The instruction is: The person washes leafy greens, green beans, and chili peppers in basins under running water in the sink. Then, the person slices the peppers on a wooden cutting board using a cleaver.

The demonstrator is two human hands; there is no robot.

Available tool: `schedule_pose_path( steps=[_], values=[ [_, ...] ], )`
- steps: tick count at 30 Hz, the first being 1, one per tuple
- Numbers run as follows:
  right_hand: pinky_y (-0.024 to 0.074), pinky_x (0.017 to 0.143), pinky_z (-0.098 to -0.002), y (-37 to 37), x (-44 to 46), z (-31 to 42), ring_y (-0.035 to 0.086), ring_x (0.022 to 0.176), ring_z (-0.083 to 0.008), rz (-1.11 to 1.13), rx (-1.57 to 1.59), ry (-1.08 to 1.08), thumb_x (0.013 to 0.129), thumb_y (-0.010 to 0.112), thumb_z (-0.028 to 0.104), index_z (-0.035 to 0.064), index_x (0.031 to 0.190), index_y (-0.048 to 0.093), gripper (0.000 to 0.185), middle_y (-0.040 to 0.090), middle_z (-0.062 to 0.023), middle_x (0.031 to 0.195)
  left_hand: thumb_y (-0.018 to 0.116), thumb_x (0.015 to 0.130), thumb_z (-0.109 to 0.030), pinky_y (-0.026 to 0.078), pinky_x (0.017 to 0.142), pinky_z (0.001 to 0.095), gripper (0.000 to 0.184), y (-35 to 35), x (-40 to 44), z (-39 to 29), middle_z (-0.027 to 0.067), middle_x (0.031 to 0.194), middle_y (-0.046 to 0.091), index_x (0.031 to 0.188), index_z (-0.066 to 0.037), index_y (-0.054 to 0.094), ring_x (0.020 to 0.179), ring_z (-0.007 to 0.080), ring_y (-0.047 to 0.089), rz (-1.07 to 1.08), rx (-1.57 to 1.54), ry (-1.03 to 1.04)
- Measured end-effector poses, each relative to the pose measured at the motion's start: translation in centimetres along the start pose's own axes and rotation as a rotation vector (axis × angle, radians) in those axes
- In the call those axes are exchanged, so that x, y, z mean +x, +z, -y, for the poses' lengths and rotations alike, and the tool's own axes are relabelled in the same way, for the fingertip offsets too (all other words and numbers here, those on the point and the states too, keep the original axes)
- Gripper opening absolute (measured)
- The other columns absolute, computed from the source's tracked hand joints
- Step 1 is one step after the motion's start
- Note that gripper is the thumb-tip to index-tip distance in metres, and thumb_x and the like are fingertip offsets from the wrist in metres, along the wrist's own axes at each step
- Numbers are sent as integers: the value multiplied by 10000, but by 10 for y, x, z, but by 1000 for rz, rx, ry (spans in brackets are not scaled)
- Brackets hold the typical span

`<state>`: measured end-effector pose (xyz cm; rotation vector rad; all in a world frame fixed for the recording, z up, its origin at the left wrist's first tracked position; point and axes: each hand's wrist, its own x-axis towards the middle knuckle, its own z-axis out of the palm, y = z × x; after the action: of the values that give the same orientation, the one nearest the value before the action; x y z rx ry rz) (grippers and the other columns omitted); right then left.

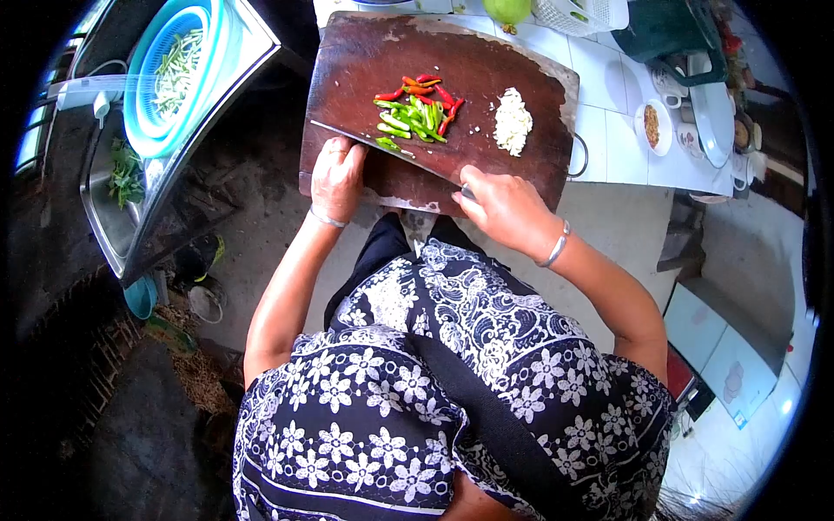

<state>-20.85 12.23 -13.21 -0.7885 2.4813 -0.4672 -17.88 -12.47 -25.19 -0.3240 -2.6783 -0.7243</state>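
My right hand (508, 207) is wrapped round the handle of a long knife (408, 165). The blade slants up to the left across the near part of a dark wooden chopping board (521, 52). My left hand (337, 181) is at the board's near left, fingers curled in close to the blade near its tip. Its fingertips are partly hidden, so I cannot tell what they hold. Just beyond the blade lie cut green chillies (415, 117), with red chillies (421, 84) around them. To their right is a heap of chopped white pieces (512, 122).
On the left, a blue basin and colander (143, 122) hold cut green pieces, above a metal sink (100, 208) with leafy greens (127, 174). On the white-tiled counter (604, 78) stand a small bowl (653, 128), a white basket (599, 17) and a green fruit (512, 10).
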Motion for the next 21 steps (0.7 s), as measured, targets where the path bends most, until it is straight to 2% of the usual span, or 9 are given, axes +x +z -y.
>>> schedule_pose_path(
  steps=[6,9,12,21],
  values=[
    [480,597,-517,-8,-11,3,606,703,-419,45,101,43,894,530,286,54,890,448,246,610,-208,714,559,742,8,465,815,380,183,1,-1,-2,121,997,589,914,-37,606,919,305,564,-7,-25,-15],
    [482,600,-517,-2,-11,1,608,701,-418,39,76,37,894,529,278,54,889,446,238,609,-208,706,583,694,-19,451,813,388,197,-6,1,-3,134,976,579,891,-13,596,913,295,557,-33,80,40],
    [482,598,-517,-6,-10,3,608,698,-417,46,48,34,892,530,273,52,885,445,237,607,-206,699,601,702,-15,439,798,385,212,-18,4,0,106,981,598,913,-26,610,908,282,553,-78,141,-52],
    [467,624,-526,0,3,-1,605,734,-418,15,90,28,881,541,285,58,873,451,244,610,-211,724,564,685,28,487,776,350,234,-9,2,5,129,951,586,912,-18,600,879,295,563,-20,30,11]
  ],
)
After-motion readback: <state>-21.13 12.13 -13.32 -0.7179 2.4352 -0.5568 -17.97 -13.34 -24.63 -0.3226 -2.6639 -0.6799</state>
